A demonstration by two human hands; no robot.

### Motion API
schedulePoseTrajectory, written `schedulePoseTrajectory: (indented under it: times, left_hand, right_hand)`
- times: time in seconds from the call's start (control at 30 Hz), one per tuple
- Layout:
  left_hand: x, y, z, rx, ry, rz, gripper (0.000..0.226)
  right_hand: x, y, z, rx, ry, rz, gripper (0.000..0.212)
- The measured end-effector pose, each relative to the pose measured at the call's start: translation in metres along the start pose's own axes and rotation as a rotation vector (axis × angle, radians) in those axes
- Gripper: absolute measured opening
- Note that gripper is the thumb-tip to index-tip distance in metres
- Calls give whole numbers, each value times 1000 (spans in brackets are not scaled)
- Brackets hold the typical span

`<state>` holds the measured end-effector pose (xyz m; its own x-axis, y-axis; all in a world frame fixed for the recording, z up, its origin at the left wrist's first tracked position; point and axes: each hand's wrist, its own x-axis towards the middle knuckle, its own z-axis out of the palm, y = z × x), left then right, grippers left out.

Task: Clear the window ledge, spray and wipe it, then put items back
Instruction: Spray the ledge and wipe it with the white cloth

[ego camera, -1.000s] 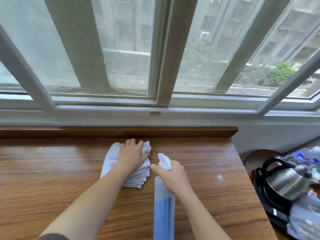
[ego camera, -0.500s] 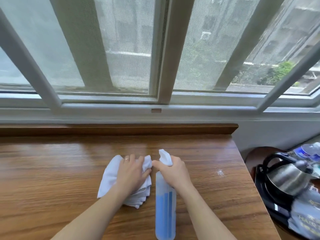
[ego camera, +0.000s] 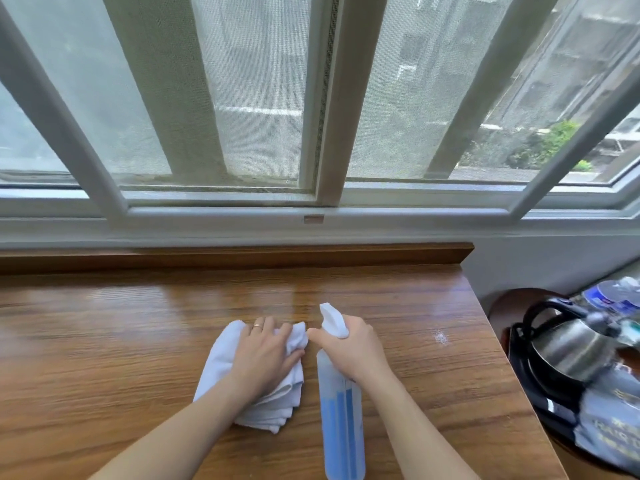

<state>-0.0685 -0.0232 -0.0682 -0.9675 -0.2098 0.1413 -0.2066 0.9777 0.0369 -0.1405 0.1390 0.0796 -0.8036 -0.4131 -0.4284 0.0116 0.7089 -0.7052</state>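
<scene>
The wooden window ledge [ego camera: 104, 341] stretches across the lower view below the white window frame. A folded white cloth [ego camera: 221, 355] lies on it near the middle, and my left hand [ego camera: 263, 358] presses down on it with fingers spread over its top. My right hand [ego camera: 353, 348] grips the neck of a spray bottle [ego camera: 341, 417] with blue liquid; its white nozzle points toward the window. A small patch of spray droplets [ego camera: 440, 337] sits on the wood to the right.
The ledge ends at its right edge near the white wall. Beyond that edge, lower down, stand a steel kettle with a black handle [ego camera: 571, 344] and plastic-wrapped bottles [ego camera: 613, 296]. A raised wooden lip [ego camera: 242, 256] runs along the back of the ledge.
My left hand has slid the cloth back toward me and a little left. The right hand with the spray bottle stayed close beside it, with the bottle now more upright.
</scene>
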Motion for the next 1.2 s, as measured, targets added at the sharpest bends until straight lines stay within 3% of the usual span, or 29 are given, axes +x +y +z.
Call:
schedulePoseTrajectory:
  times: [0.23,0.4,0.5,0.67,0.87,1.03,1.2]
  left_hand:
    - [47,-10,-5,-45,-191,-107,50]
    - [43,-25,-13,-43,-328,-76,82]
    - [26,-37,-20,-5,-334,-26,88]
    - [-2,-21,-23,11,-324,-25,74]
    - [-48,-5,-17,-2,-180,-2,55]
    - [-52,-7,-18,-5,-146,19,50]
    - [-31,-9,-26,-19,-213,28,66]
  right_hand:
    - [-7,3,2,9,-1,-17,31]
    - [-15,5,4,1,0,-25,32]
    - [-21,6,5,3,8,-37,34]
    - [-30,5,10,0,17,-51,32]
    - [-37,0,15,-36,27,-34,33]
    - [-41,-4,19,-43,19,-33,32]
    - [-48,-7,22,-74,27,-49,30]
